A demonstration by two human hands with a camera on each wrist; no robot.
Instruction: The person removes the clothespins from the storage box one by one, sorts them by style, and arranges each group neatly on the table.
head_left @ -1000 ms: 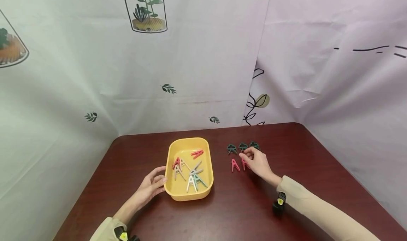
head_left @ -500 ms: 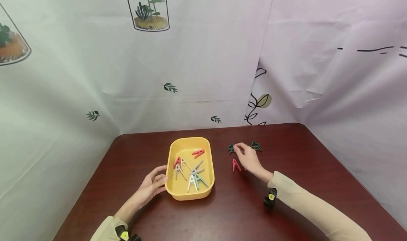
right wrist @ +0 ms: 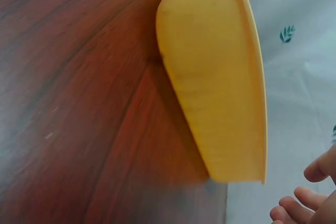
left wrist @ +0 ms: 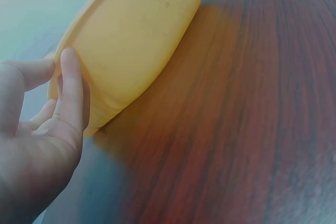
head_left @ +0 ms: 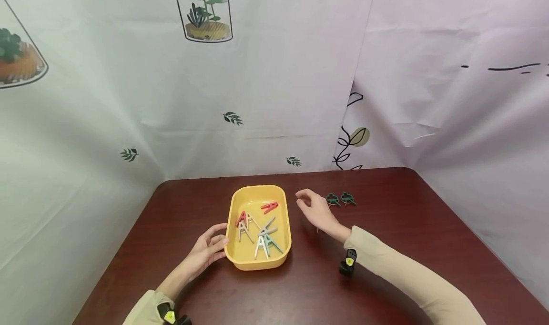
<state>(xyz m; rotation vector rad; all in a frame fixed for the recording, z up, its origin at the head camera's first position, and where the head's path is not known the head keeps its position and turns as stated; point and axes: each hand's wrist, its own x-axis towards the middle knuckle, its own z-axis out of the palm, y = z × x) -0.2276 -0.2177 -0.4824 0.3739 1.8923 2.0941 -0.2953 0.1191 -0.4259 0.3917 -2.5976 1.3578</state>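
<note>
My left hand (head_left: 208, 251) touches the left side of a yellow plastic bin (head_left: 257, 267), its fingertips at the rim. In the left wrist view, finger and thumb tips lie against the bin's outer wall (left wrist: 131, 35). Several clothespins lie inside: red (head_left: 269, 207), grey (head_left: 268, 230), white (head_left: 261, 247) and teal (head_left: 272, 243) ones among them. My right hand (head_left: 318, 214) hovers just right of the bin, fingers loosely bent. The right wrist view shows its thumb and fingers (right wrist: 296, 211) apart, nothing between them.
Two dark green round clips (head_left: 332, 199) (head_left: 347, 199) lie right of my right hand. Red tips of a clothespin (head_left: 317, 229) peek out beneath that hand, which hides the rest. A patterned white cloth (head_left: 274, 77) rises behind the dark red-brown table (head_left: 274, 301).
My right hand has moved left from the red clothespins and green clips towards the bin, passing over the leftmost clips. My left hand stays at the bin. The head view has shifted slightly.
</note>
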